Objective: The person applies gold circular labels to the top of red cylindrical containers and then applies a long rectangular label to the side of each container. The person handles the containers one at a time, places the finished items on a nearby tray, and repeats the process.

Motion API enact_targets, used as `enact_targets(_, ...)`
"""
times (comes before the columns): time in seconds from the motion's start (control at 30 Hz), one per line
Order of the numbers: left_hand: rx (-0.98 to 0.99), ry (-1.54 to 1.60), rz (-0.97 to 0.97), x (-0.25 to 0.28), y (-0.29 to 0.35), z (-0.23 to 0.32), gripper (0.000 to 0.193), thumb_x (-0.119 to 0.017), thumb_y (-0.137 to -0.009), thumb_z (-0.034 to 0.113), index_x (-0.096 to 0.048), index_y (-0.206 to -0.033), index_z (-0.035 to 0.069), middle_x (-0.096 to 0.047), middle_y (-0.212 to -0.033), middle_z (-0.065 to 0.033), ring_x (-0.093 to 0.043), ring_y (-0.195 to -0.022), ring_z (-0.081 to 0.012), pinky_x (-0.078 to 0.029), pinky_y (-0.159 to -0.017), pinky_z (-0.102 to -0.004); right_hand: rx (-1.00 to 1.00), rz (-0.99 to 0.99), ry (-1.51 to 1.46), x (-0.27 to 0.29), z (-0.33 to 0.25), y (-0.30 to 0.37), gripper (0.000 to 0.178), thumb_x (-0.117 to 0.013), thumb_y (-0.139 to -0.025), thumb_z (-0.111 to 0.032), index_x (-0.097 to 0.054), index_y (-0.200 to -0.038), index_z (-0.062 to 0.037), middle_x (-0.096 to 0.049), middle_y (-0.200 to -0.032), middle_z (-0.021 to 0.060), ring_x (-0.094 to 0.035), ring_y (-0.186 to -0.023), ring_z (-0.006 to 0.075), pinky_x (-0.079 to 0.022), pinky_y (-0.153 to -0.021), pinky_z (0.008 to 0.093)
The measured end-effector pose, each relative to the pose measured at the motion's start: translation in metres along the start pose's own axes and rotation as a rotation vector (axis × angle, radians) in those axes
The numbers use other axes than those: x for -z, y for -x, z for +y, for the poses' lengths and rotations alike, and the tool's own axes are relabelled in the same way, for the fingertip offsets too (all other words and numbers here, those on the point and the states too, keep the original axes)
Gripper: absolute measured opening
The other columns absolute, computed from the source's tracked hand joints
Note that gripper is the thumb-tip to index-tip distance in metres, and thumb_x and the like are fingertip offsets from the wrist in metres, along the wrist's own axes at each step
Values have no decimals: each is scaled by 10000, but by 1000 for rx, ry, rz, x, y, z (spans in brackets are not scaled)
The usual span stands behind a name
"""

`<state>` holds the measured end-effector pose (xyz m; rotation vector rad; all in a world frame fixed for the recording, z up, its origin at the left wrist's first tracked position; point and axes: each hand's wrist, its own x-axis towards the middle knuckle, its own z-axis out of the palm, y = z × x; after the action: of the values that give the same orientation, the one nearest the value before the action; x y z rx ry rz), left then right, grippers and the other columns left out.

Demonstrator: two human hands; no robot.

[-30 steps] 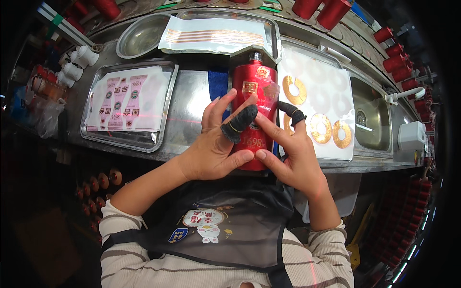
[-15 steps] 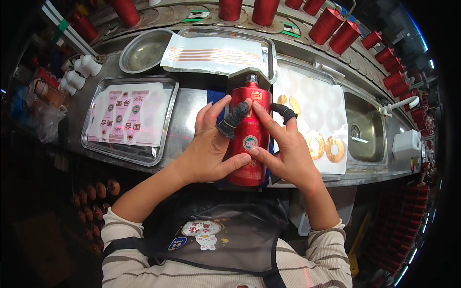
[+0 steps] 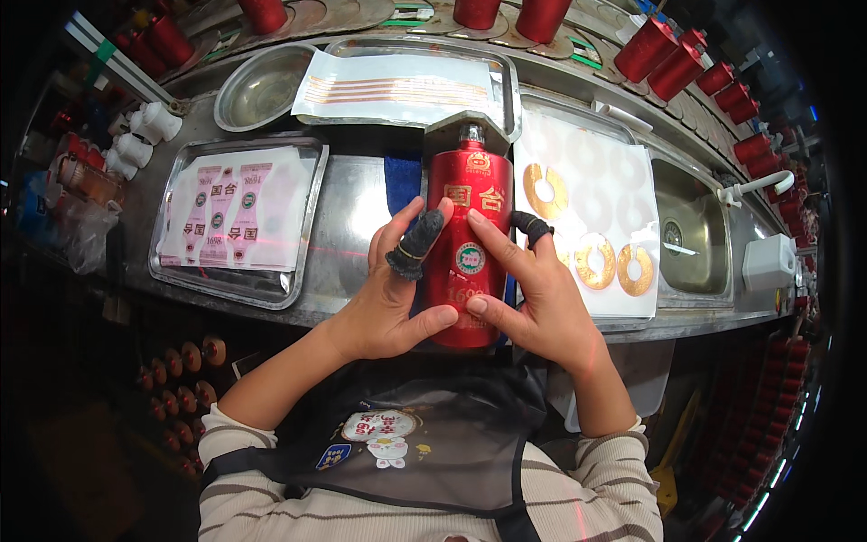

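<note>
One red bottle, tray of labels

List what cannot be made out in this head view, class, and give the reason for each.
All in the head view:
- Underside of the red bottle: hidden by the bottle itself.
- Palms of the left hand and right hand: turned away from the camera.
- Top of the background bottle: cut off by the upper edge.
- Number of red items in the rack at lower right: too dark and small to count.
</note>
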<state>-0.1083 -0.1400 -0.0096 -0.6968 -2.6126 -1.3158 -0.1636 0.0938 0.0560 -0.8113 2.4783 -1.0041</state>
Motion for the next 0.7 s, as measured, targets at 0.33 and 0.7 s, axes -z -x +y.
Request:
enact_targets(0.33,17,134,87,-13,11,5,926,-638,-947,462,-126,-1625,94,-147,-1692,-188,-140,-1535,-394,-118,-1211,-498,87,37,-54,0,13,4,729,-749,-870,-417,-461,-1535,-335,-528,-1213,343,-565,-787,392,-502,-800,409)
enact_targets(0.7,-26,-26,56,-7,0,-4,840,-644,-940,442,-248,-1602,110,-248,-1676,-132,-160,-1524,-382,-110,-1202,-512,8,57,-58,-3,11,-7,727,-737,-889,-379,-466,-1542,-211,-600,-1221,192,-525,-902,281,-464,-857,351)
